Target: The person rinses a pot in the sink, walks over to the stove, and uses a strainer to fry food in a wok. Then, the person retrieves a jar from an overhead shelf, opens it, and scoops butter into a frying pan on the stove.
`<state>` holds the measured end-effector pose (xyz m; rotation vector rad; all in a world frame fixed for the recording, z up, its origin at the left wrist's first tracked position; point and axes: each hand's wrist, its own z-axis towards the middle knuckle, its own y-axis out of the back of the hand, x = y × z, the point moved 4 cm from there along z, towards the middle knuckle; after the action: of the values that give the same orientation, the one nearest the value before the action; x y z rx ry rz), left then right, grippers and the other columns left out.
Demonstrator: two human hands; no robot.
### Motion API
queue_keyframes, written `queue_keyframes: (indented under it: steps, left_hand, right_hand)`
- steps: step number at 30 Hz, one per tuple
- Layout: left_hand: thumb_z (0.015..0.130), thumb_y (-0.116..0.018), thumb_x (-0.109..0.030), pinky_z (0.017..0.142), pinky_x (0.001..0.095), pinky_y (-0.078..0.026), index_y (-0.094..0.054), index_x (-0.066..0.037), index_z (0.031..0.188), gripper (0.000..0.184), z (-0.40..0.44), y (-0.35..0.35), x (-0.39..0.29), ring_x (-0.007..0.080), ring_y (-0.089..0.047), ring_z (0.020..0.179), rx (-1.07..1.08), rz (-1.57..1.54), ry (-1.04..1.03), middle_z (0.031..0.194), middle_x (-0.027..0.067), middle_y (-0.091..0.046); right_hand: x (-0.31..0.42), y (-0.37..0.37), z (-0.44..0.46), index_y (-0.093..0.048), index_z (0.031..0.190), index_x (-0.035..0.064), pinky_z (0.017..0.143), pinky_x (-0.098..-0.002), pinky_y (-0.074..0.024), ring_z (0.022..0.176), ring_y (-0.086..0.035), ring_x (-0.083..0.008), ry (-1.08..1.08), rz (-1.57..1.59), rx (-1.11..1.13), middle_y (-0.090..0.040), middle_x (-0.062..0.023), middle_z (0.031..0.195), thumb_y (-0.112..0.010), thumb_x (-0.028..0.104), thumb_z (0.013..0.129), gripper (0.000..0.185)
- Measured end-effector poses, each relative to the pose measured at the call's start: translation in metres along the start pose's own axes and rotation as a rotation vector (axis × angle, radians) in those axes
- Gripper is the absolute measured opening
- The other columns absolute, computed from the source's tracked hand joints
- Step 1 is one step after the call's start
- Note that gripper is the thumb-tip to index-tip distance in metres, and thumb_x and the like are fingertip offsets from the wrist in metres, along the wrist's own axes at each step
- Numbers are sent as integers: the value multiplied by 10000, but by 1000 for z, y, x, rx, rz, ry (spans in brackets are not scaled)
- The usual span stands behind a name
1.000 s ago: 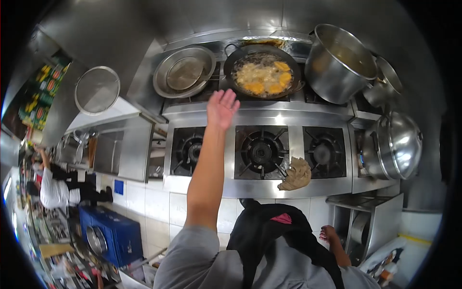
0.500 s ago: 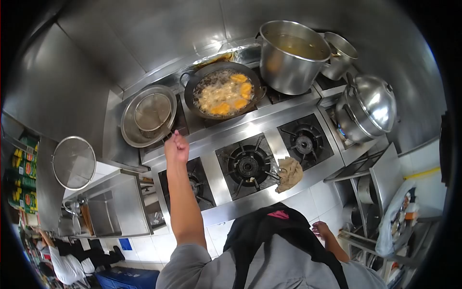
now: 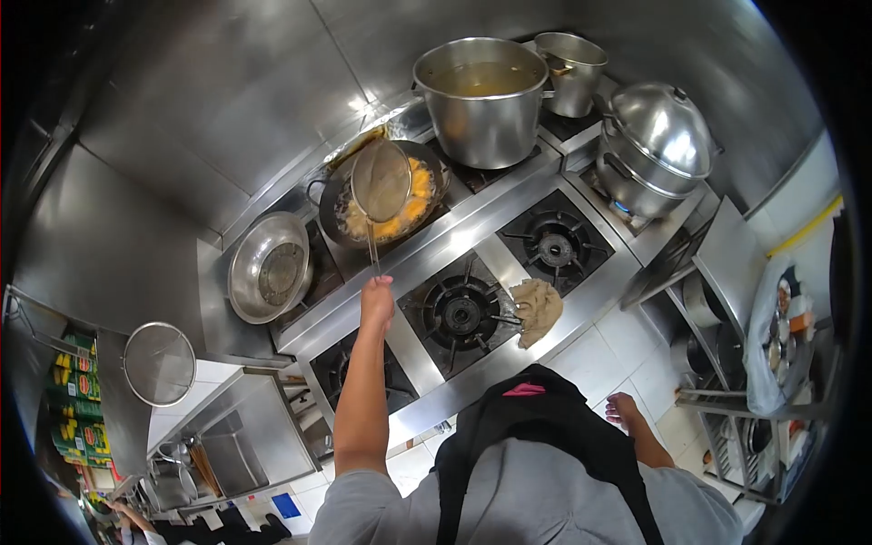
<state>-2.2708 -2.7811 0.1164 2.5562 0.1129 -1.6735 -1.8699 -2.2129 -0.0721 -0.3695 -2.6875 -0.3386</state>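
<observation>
My left hand (image 3: 377, 302) is closed around the long handle of a round mesh strainer (image 3: 381, 182). The strainer is above the dark wok (image 3: 332, 193), covering part of its inside. Orange-yellow pieces of food (image 3: 421, 184) fry in bubbling oil in the wok. To the left of the wok sits a wide metal basin (image 3: 243, 272) with some oil-like liquid at its bottom. My right hand (image 3: 623, 411) hangs low by my side, away from the stove, its fingers loosely apart and holding nothing.
A tall stockpot (image 3: 481, 123) of yellowish liquid, a smaller pot (image 3: 574, 86) and a domed-lid pot (image 3: 654, 150) over a blue flame stand to the right. A brown cloth (image 3: 538, 312) lies on the stove front. Another strainer (image 3: 159, 363) hangs at left. A person's arm (image 3: 132, 516) shows lower left.
My left hand has lifted the strainer out of the basin and carried it right, over the wok. The view has shifted too. My right hand stays low by my side.
</observation>
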Motion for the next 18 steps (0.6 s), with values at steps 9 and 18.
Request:
queue_keyframes:
  steps: [9,18]
  left_hand:
    - [892,-432,-187,816,469,-460,-591,-13,977,251,17,17,-42,412,-605,933,-435,946,-329,965,228,-647]
    - [920,-423,-173,337,273,-221,-531,-92,984,150,29,-11,-40,103,-301,375,-122,139,82,524,-14,-358]
  right_hand:
    - [-112,49,44,-543,900,135,582,-349,-482,593,-531,-177,164,-52,71,-504,-21,671,-528,160,860,49]
    - [-194,66,108,-618,900,-5,526,-324,-498,571,-578,-205,239,168,11,-590,-101,721,-506,90,865,151]
